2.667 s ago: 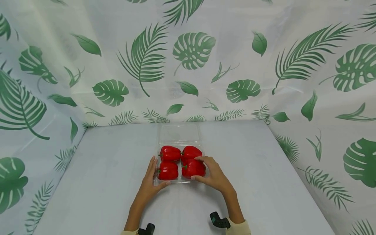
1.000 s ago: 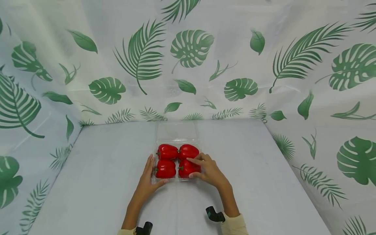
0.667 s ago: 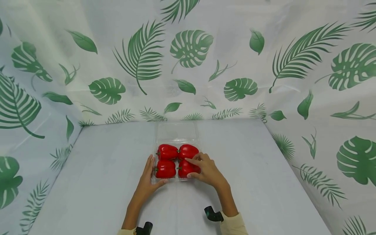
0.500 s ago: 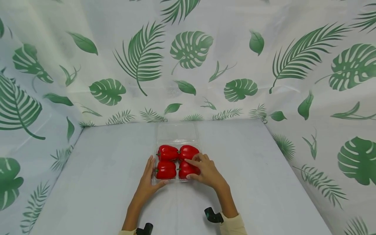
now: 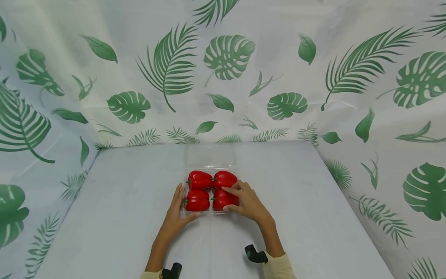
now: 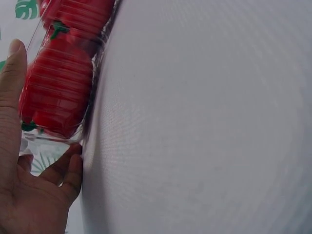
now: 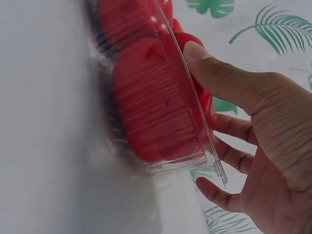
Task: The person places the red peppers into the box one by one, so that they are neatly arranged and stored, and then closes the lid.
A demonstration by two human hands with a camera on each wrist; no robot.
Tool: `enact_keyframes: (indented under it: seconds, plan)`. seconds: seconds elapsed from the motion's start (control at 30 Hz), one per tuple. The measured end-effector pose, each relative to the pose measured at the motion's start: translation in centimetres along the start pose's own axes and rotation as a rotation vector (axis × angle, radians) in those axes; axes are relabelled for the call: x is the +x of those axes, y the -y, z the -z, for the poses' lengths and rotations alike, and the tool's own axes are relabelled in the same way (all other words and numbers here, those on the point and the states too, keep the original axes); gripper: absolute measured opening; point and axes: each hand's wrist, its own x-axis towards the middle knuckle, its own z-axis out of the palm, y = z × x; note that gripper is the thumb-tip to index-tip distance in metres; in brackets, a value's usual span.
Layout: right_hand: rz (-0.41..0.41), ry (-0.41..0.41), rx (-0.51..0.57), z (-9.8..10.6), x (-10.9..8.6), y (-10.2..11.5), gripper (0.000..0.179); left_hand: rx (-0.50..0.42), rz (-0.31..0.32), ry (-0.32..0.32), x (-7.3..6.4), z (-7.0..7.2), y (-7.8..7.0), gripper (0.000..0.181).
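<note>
A clear plastic clamshell container [image 5: 206, 213] holds several red bell peppers in two rows. My right hand [image 5: 249, 203] grips the front right bell pepper [image 5: 223, 200] from the right, its thumb at the near side and fingers over the top. In the right wrist view the thumb lies on that pepper just above the container's rim. My left hand [image 5: 174, 214] rests along the left wall and front corner of the container, fingers straight and thumb stretched along the front edge. The front left bell pepper [image 5: 197, 200] lies inside that corner, its green stem pointing left.
Behind the peppers the container's clear lid [image 5: 210, 155] is folded back flat on the white table [image 5: 132, 201]. Two more bell peppers, the back left one [image 5: 199, 179] and back right one [image 5: 225, 179], fill the far row. A leaf-patterned curtain [image 5: 223, 116] surrounds the table.
Since the oldest frame, the front right bell pepper has shifted slightly left into line with the others, and my right hand has moved left with it. My left hand has kept its place.
</note>
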Motion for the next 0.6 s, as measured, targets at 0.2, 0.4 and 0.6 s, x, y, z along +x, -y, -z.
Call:
enact_keyframes:
  seconds: [0.2,0.4,0.6]
  plan:
    - [0.001,-0.012,0.039,0.17,-0.11,0.02,0.068,0.015,-0.006,0.001,0.05,0.09,0.15,0.107]
    - [0.005,-0.044,0.055,0.27,-0.19,0.06,0.065,0.031,-0.019,-0.013,0.17,0.20,-0.11,0.107]
    - [-0.002,-0.053,0.057,-0.16,-0.49,-0.15,0.061,0.035,-0.027,-0.008,0.07,0.16,-0.12,0.107]
